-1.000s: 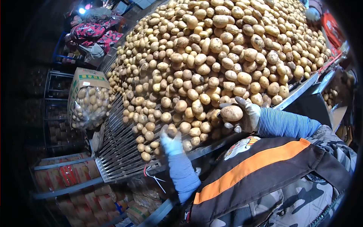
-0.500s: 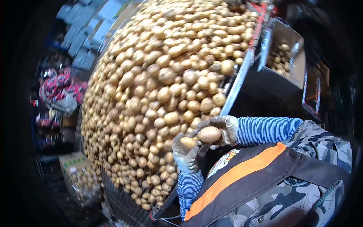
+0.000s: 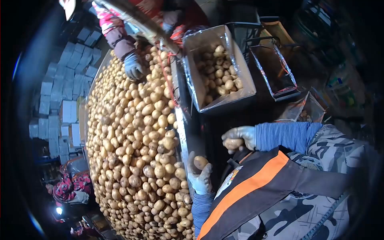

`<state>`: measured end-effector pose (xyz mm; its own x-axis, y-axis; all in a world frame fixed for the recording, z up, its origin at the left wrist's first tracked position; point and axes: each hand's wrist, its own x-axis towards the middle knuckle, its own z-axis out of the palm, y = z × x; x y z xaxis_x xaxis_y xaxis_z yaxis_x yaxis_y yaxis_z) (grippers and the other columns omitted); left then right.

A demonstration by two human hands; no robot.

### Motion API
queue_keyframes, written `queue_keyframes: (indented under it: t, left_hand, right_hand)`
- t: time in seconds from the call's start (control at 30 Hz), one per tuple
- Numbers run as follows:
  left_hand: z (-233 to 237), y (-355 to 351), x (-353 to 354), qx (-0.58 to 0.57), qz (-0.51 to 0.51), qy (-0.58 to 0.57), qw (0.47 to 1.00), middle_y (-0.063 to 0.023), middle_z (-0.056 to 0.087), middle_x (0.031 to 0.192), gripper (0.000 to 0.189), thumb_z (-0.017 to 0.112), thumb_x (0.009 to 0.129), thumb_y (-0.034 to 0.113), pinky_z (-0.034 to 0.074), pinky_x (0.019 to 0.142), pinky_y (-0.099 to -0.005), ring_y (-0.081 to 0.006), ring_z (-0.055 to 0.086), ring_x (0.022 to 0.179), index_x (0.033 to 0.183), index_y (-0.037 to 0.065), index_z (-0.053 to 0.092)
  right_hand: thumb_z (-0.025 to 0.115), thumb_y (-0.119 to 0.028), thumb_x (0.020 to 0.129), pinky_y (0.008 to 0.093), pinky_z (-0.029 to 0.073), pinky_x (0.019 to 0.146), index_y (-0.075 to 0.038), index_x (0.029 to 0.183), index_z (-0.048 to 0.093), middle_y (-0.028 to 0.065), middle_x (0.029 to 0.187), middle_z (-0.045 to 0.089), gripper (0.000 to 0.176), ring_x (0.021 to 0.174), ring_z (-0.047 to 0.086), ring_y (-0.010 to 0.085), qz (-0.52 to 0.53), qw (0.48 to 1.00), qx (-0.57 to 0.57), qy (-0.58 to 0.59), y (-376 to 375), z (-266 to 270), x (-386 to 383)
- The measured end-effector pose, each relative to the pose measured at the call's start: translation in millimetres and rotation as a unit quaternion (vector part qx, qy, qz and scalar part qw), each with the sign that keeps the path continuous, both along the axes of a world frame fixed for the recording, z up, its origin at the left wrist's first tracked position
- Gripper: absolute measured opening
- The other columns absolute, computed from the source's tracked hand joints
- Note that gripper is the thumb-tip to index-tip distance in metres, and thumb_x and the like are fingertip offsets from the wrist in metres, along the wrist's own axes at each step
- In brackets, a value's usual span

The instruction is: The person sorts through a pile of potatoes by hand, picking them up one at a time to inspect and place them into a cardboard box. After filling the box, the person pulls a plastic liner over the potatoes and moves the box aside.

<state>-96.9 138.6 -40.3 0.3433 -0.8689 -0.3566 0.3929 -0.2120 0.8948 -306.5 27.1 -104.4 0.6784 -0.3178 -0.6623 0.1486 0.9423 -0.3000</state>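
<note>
My left hand (image 3: 201, 179), in a whitish work glove, holds a potato (image 3: 201, 162) beside the metal edge (image 3: 183, 136) of the potato pile. Its fingers point up past the potato, and the grip is loose. My right hand (image 3: 244, 137), also gloved, is wrapped round another potato (image 3: 233, 144). It is away from the pile, over the dark space in front of my apron. A wide heap of loose potatoes (image 3: 136, 152) fills the surface to the left of both hands.
A plastic-lined carton (image 3: 243, 89) with potatoes stands beyond my right hand. Further right is a metal-framed holder (image 3: 276, 74). Across the heap, a co-worker's gloved hand (image 3: 133, 67) touches the potatoes. Stacked boxes (image 3: 54, 104) and another person (image 3: 72, 188) are at the left.
My view has swung to the right, bringing the carton and a co-worker nearer the middle. My hands have moved apart, the right one away from the heap, each still with a potato.
</note>
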Motion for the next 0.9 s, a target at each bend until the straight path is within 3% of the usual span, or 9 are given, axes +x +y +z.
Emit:
queue_keyframes:
  t: [0.17,0.33,0.43,0.47,0.57,0.6,0.63,0.77,0.9]
  left_hand:
    - [2.6,-38.5,-34.2,-0.009,-0.032,0.004,0.999,-0.0080,0.055,0.108,0.072,0.069,0.071,-0.008,0.051,0.076,-0.0236,-0.0123,0.057,0.085,0.136,0.004,0.041]
    - [-7.3,-51.1,-34.9,0.000,-0.033,0.001,0.999,-0.0098,0.056,0.110,0.072,0.071,0.074,-0.005,0.051,0.078,-0.0242,-0.0131,0.057,0.090,0.137,0.005,0.039]
    - [-7.5,-53.8,-34.2,0.005,-0.048,-0.015,0.999,-0.0111,0.054,0.115,0.072,0.070,0.074,-0.006,0.050,0.083,-0.0256,-0.0146,0.056,0.098,0.138,0.004,0.038]
    - [-15.2,-52.3,-23.2,0.003,-0.063,-0.015,0.998,-0.0116,0.054,0.118,0.073,0.070,0.074,-0.006,0.050,0.085,-0.0261,-0.0153,0.055,0.101,0.138,0.004,0.037]
    - [-26.4,-61.4,-20.9,-0.004,-0.108,-0.064,0.992,-0.0126,0.049,0.126,0.075,0.068,0.075,-0.006,0.046,0.093,-0.0297,-0.0179,0.052,0.109,0.141,0.003,0.034]
    - [-18.3,-68.5,-24.9,-0.033,-0.155,-0.133,0.978,-0.0130,0.047,0.129,0.076,0.067,0.075,-0.007,0.044,0.095,-0.0308,-0.0188,0.051,0.112,0.142,0.003,0.032]
    - [-10.4,-74.2,-29.5,-0.062,-0.204,-0.198,0.957,-0.0133,0.045,0.132,0.077,0.066,0.076,-0.008,0.042,0.098,-0.0319,-0.0198,0.051,0.114,0.143,0.002,0.030]
    - [-29.4,-82.9,-23.7,-0.105,-0.242,-0.008,0.965,-0.0121,0.044,0.135,0.070,0.061,0.080,-0.006,0.041,0.099,-0.0316,-0.0188,0.050,0.116,0.142,0.000,0.029]
    - [-27.0,-100.2,-14.1,-0.073,-0.340,-0.081,0.934,-0.0116,0.047,0.134,0.057,0.056,0.083,-0.006,0.040,0.099,-0.0307,-0.0180,0.050,0.116,0.137,-0.002,0.038]
  right_hand:
    - [0.065,-0.042,0.085,0.0289,0.054,0.049,-0.008,0.111,0.059,0.0080,0.087,0.065,0.043,0.079,0.067,0.0226,-0.249,0.948,-0.197,-0.026,-96.8,57.5,-25.7]
    - [0.067,-0.041,0.085,0.0393,0.059,0.064,-0.009,0.137,0.038,0.0117,0.123,0.054,0.068,0.102,0.062,0.0265,-0.331,0.918,-0.212,0.058,-136.9,9.2,-41.4]
    - [0.066,-0.028,0.086,0.0413,0.059,0.067,-0.011,0.138,0.038,0.0097,0.124,0.055,0.062,0.102,0.062,0.0274,-0.252,0.927,-0.274,-0.038,-114.9,1.4,-48.6]
    - [0.062,-0.019,0.088,0.0410,0.060,0.065,-0.011,0.137,0.041,0.0083,0.126,0.054,0.054,0.100,0.063,0.0285,-0.183,0.957,-0.215,-0.073,-104.7,-10.6,-35.6]
    - [0.052,-0.026,0.094,0.0352,0.062,0.059,-0.018,0.138,0.043,0.0079,0.135,0.047,0.046,0.104,0.061,0.0218,-0.017,0.988,-0.127,-0.082,-68.7,5.1,-0.5]
    - [0.064,-0.013,0.087,0.0327,0.061,0.067,-0.014,0.145,0.029,0.0082,0.140,0.041,0.068,0.107,0.060,0.0222,-0.012,0.986,-0.085,-0.142,-58.6,14.9,4.7]
    - [0.069,-0.011,0.083,0.0286,0.061,0.066,-0.014,0.146,0.026,0.0078,0.139,0.041,0.076,0.110,0.057,0.0188,-0.005,0.971,-0.192,-0.141,-43.8,18.4,12.9]
    - [0.076,-0.017,0.078,0.0201,0.058,0.059,-0.009,0.142,0.034,0.0091,0.130,0.049,0.077,0.103,0.061,0.0167,-0.085,0.968,-0.197,-0.130,-48.0,8.1,-2.7]
    - [0.081,-0.030,0.071,0.0177,0.052,0.050,-0.009,0.132,0.046,0.0075,0.114,0.061,0.073,0.084,0.068,0.0181,-0.146,0.944,-0.294,0.037,-54.5,1.2,-78.3]
